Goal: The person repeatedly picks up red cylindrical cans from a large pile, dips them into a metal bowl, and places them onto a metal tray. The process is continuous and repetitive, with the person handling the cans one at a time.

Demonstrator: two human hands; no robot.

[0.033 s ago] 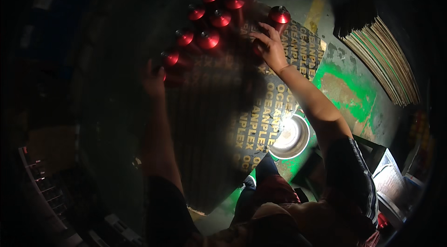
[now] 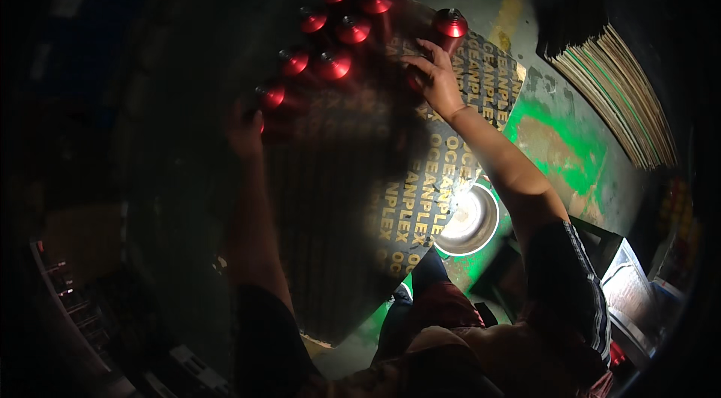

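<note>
Dark board (image 2: 424, 191): red bottles (image 2: 353, 30) stand upright (necks up).

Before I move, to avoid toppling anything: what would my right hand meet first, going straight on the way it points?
Beyond your right hand, probably the red bottle second from the far end of the cluster's right side, though depth is unclear.

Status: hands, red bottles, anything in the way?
Left hand at a red bottle, grip unclear. Right hand at another, grip unclear. Other red bottles upright ahead, one apart at right. Shadow hampers view.
</note>
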